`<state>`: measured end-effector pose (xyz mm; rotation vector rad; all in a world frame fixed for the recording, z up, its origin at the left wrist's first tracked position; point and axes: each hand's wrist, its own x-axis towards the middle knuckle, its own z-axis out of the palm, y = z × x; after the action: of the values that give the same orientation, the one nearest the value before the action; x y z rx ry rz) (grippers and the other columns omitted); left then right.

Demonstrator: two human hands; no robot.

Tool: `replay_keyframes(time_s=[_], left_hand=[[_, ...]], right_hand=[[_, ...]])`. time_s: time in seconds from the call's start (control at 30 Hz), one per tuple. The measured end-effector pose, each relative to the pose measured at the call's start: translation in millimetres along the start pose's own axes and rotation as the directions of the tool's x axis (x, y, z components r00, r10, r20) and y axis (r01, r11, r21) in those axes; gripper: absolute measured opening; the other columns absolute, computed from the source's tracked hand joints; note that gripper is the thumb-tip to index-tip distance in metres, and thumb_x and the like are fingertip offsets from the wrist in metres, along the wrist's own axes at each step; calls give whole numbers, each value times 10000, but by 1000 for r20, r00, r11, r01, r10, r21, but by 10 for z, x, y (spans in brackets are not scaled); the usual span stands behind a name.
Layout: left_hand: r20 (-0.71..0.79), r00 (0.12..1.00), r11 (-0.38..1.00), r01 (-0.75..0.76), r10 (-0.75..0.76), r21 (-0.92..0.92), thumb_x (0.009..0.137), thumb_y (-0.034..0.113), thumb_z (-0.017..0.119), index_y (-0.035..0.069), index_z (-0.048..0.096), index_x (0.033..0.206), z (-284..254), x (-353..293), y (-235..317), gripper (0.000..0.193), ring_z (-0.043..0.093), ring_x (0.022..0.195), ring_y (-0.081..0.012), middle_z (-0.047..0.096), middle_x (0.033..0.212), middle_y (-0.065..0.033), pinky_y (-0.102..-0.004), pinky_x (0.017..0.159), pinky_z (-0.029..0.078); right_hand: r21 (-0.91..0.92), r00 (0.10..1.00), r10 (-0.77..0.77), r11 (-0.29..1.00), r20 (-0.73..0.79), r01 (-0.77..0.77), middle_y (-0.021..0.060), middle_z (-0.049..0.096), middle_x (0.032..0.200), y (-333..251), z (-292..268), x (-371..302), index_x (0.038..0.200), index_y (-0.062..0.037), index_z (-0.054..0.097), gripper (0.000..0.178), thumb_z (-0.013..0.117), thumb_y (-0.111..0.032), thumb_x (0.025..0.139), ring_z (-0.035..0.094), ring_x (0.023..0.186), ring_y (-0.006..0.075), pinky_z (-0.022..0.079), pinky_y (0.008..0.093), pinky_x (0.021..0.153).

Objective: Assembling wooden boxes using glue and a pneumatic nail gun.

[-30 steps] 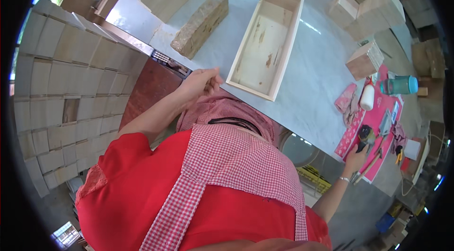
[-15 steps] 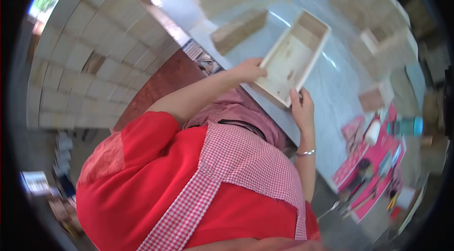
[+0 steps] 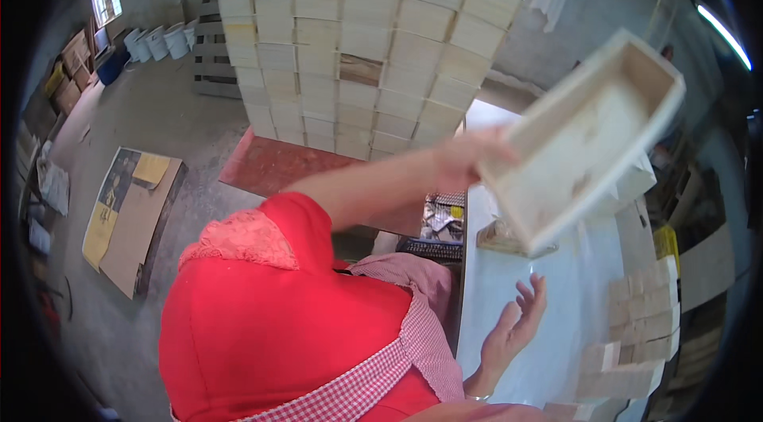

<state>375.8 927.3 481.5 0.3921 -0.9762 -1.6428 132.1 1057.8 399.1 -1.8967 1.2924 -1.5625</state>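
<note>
A shallow, open-topped wooden box (image 3: 584, 140) is raised at the right, tilted, with its hollow side facing me. My left hand (image 3: 477, 158) grips the box by its near left end; the hand is slightly blurred. Below the box, my right hand (image 3: 515, 325) is open over the pale table (image 3: 493, 299), fingers apart, touching nothing. A brown wooden piece (image 3: 499, 237) lies on the tabletop, partly covered by the box.
A tall stack of wooden boxes (image 3: 318, 48) stands ahead on a red base (image 3: 278, 168). Several wooden pieces (image 3: 636, 331) are piled along the table's right side. Flattened cardboard (image 3: 131, 219) lies on the floor at left, with white buckets (image 3: 163, 40) farther back.
My left hand has lifted the box off toward the stack side, and my right hand has let go of it. The view has swung left, bringing the whole stack into sight.
</note>
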Motion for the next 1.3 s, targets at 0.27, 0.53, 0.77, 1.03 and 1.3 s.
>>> replay_keyframes(time_s=[0.27,0.53,0.77,1.03,1.3], left_hand=[[-300,919,936,-157,255,314,808,269,702,29,523,1288,-664,2020,2419,565,577,1134,-318,571,1234,-200,-480,975,476],[-151,812,763,-442,564,471,872,229,569,28,643,1105,-1813,3377,3245,317,627,1008,-308,655,1094,-193,-568,841,506],[-452,443,461,94,774,883,871,407,639,35,672,1118,-1566,3414,3231,448,633,999,-282,663,1081,-189,-481,821,533],[23,806,-392,263,591,882,647,507,830,35,696,1113,-1063,2673,2902,677,667,983,-285,699,1059,-168,-402,866,540],[37,791,-559,398,610,727,563,536,881,18,688,1146,-793,2761,2834,804,666,1036,-305,700,1093,-175,-378,942,525]], right_hand=[[-24,965,245,970,92,-244,141,613,1211,437,278,-152,1402,17,455,462,565,-70,962,641,918,171,496,296,816],[74,906,424,903,-1,-423,136,640,1107,667,323,-224,1382,43,455,448,572,-89,970,653,795,145,507,253,723],[84,871,489,867,48,-491,140,646,1081,764,402,-191,1377,64,447,471,593,-72,950,657,764,147,527,262,698],[132,829,554,818,79,-560,112,674,965,892,368,-292,1370,78,444,482,609,-69,942,654,753,128,518,249,691],[105,810,579,803,92,-586,106,656,927,878,271,-344,1386,78,417,499,606,-47,942,659,773,145,543,270,736]])
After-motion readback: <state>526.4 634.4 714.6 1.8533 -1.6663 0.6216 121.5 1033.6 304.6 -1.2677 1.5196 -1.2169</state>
